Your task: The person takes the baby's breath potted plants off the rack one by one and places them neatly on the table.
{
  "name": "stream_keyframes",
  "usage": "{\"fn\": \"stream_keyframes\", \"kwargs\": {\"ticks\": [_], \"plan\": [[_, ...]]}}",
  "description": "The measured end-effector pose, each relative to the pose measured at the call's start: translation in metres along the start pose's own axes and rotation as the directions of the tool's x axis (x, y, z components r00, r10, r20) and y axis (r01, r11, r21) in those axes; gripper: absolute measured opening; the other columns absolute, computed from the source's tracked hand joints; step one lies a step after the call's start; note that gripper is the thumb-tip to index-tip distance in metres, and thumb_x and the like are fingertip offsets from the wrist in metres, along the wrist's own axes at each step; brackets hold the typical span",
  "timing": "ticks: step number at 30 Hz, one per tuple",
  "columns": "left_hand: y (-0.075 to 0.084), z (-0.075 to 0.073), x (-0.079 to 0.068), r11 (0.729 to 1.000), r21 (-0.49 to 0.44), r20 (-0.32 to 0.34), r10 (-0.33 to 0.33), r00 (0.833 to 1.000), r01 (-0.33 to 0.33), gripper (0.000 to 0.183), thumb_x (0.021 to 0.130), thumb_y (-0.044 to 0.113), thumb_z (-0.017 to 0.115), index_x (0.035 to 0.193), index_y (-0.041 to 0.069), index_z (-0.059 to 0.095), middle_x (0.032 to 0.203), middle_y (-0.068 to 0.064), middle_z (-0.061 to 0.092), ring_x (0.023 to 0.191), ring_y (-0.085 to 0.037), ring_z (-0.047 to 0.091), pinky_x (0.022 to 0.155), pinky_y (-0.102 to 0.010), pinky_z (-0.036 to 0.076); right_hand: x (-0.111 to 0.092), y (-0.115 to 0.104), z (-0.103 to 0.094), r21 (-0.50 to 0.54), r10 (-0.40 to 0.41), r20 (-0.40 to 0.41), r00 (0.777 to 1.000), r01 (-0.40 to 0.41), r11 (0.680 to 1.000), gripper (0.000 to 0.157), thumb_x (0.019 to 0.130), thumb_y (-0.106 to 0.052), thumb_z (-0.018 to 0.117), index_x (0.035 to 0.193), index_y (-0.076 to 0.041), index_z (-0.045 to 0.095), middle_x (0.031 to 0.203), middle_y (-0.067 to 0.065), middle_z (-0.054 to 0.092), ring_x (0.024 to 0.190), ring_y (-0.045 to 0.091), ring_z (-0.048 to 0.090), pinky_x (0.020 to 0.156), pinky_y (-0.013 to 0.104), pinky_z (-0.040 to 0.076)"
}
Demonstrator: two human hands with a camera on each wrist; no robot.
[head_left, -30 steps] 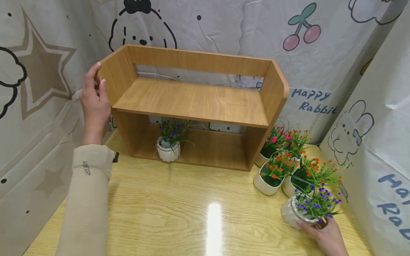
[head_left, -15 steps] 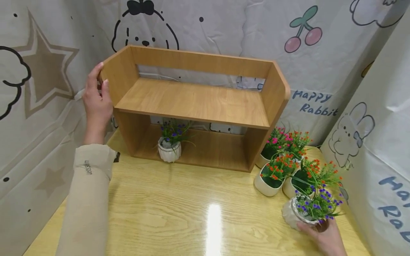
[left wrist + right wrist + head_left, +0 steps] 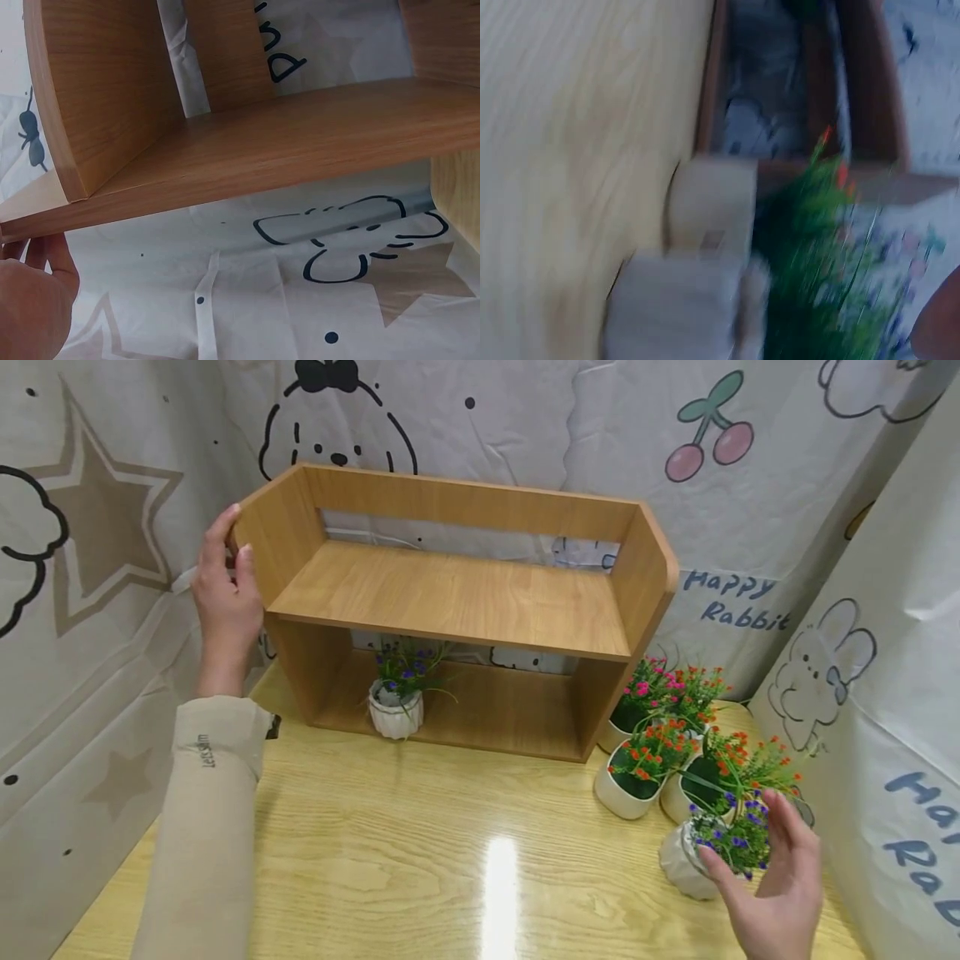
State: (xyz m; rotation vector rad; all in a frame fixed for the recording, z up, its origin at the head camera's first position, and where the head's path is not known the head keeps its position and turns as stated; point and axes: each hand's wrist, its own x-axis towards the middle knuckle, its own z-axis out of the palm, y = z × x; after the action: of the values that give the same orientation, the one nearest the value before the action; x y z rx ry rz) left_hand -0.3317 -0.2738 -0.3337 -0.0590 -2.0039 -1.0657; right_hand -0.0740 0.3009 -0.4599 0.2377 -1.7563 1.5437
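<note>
My left hand (image 3: 228, 597) rests its fingertips against the outer side of a wooden two-tier shelf (image 3: 450, 593), near the top front edge. In the left wrist view its fingers (image 3: 58, 259) meet the outside of the side panel. My right hand (image 3: 787, 885), thumb and fingers spread, is beside a white ribbed pot (image 3: 684, 860) of small purple flowers, overlapping part of the flowers. The right wrist view is blurred, showing the pot (image 3: 675, 307) and a bit of the hand (image 3: 939, 322). Another purple-flowered pot (image 3: 396, 714) stands on the shelf's lower tier.
Several white pots with orange flowers (image 3: 630, 789) and pink flowers (image 3: 626, 718) cluster right of the shelf. All stand on a light wooden table (image 3: 390, 860). Printed cloth (image 3: 510, 435) hangs behind and along both sides.
My right hand has let go of the white ribbed pot and risen, its fingers now spread above and beside the flowers. The pot stays in place. My left hand remains at the shelf's side.
</note>
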Motion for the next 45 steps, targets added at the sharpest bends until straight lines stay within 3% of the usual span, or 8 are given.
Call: {"fn": "stream_keyframes", "kwargs": {"ticks": [4, 7, 11, 15, 19, 28, 35, 45], "plan": [[0.001, 0.000, -0.001, 1.000, -0.005, -0.008, 0.001, 1.000, -0.001, 0.044, 0.111, 0.024, 0.045, 0.154, 0.034, 0.048, 0.156, 0.001, 0.052, 0.132, -0.019, 0.053, 0.117, -0.031, 0.038, 0.006, -0.008, 0.049, -0.107, -0.103, 0.222, 0.970, 0.129, 0.986, 0.091, 0.063, 0.023, 0.076, 0.147, 0.014, 0.043, 0.152, 0.015, 0.049, 0.145, 0.018, 0.043, 0.124, 0.026, 0.027], [0.002, 0.000, -0.001, 1.000, 0.001, 0.001, -0.011, 1.000, 0.011, 0.044, 0.111, 0.025, 0.044, 0.154, 0.036, 0.047, 0.156, 0.001, 0.051, 0.134, -0.018, 0.052, 0.118, -0.031, 0.038, 0.007, -0.008, 0.095, -0.090, 0.002, 0.358, 0.934, 0.033, 0.995, 0.083, 0.074, 0.016, 0.079, 0.150, 0.005, 0.046, 0.151, 0.013, 0.050, 0.145, 0.016, 0.044, 0.122, 0.024, 0.030], [0.001, 0.001, -0.003, 1.000, 0.005, -0.003, -0.022, 1.000, 0.022, 0.045, 0.111, 0.026, 0.044, 0.154, 0.039, 0.046, 0.156, 0.003, 0.051, 0.133, -0.015, 0.052, 0.117, -0.030, 0.038, 0.005, 0.007, 0.161, -0.078, 0.228, 0.516, 0.826, -0.220, 0.972, 0.081, 0.089, -0.003, 0.079, 0.158, -0.012, 0.039, 0.155, 0.007, 0.046, 0.147, 0.022, 0.043, 0.122, 0.030, 0.032], [0.002, 0.002, -0.002, 1.000, 0.005, -0.015, 0.004, 1.000, -0.004, 0.044, 0.111, 0.025, 0.044, 0.154, 0.038, 0.047, 0.156, 0.005, 0.051, 0.133, -0.014, 0.052, 0.117, -0.027, 0.037, 0.009, 0.042, 0.223, -0.070, 0.354, 0.618, 0.702, -0.399, 0.914, 0.087, 0.091, -0.013, 0.079, 0.162, -0.013, 0.029, 0.161, 0.014, 0.039, 0.151, 0.035, 0.036, 0.125, 0.045, 0.028], [0.001, 0.003, 0.001, 0.999, -0.012, -0.019, 0.035, 0.999, -0.035, 0.043, 0.111, 0.024, 0.045, 0.153, 0.032, 0.050, 0.156, 0.004, 0.052, 0.135, -0.014, 0.052, 0.116, -0.026, 0.036, 0.016, 0.079, 0.273, -0.136, 0.455, 0.634, 0.625, -0.489, 0.862, 0.093, 0.092, -0.017, 0.080, 0.164, -0.009, 0.021, 0.164, 0.017, 0.032, 0.152, 0.037, 0.033, 0.125, 0.050, 0.028], [0.000, 0.002, 0.001, 1.000, -0.016, -0.012, 0.007, 1.000, -0.007, 0.044, 0.111, 0.023, 0.044, 0.153, 0.035, 0.048, 0.157, 0.007, 0.050, 0.136, -0.009, 0.050, 0.118, -0.025, 0.034, 0.017, 0.119, 0.349, -0.286, 0.509, 0.623, 0.593, -0.434, 0.855, 0.101, 0.083, -0.021, 0.088, 0.162, -0.007, 0.026, 0.165, 0.021, 0.033, 0.152, 0.038, 0.034, 0.121, 0.052, 0.032], [0.000, 0.002, 0.000, 1.000, 0.008, -0.016, -0.018, 1.000, 0.018, 0.045, 0.111, 0.026, 0.043, 0.154, 0.039, 0.046, 0.156, 0.008, 0.051, 0.128, -0.009, 0.052, 0.114, -0.029, 0.040, 0.015, 0.123, 0.383, -0.243, 0.428, 0.636, 0.642, -0.360, 0.901, 0.086, 0.076, -0.011, 0.091, 0.147, -0.001, 0.044, 0.141, 0.019, 0.059, 0.132, 0.032, 0.055, 0.115, 0.040, 0.042], [-0.001, 0.004, 0.001, 1.000, -0.010, -0.008, -0.019, 1.000, 0.019, 0.045, 0.111, 0.025, 0.044, 0.154, 0.038, 0.046, 0.156, 0.008, 0.050, 0.131, -0.007, 0.050, 0.115, -0.027, 0.038, 0.013, 0.130, 0.396, -0.345, 0.452, 0.572, 0.685, -0.299, 0.890, 0.081, 0.079, -0.023, 0.091, 0.145, -0.002, 0.050, 0.137, 0.015, 0.064, 0.129, 0.030, 0.060, 0.114, 0.038, 0.044]]}}
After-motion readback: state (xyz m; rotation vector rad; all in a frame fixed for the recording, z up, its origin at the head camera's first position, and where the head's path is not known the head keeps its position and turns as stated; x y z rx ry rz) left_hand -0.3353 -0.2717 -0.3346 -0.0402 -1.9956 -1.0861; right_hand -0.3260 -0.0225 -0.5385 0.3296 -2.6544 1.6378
